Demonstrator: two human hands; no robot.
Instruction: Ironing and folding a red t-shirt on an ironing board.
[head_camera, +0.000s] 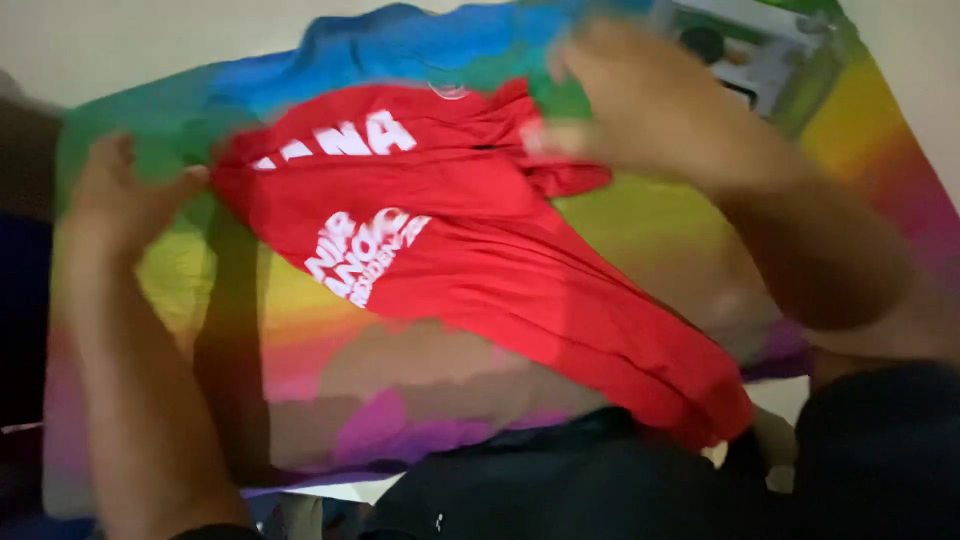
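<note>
Red shirt (470, 260) lies stretched across a rainbow-coloured sheet (640, 220), left hand (125, 195) and right hand (640, 100) each pinching an upper corner to hold it flat.

A sheet (300, 330) in rainbow bands (blue and green at the far edge, yellow in the middle, pink and purple nearest) covers the surface. A red shirt (480, 250) with white lettering lies spread across it, one end trailing off the near edge.
</note>
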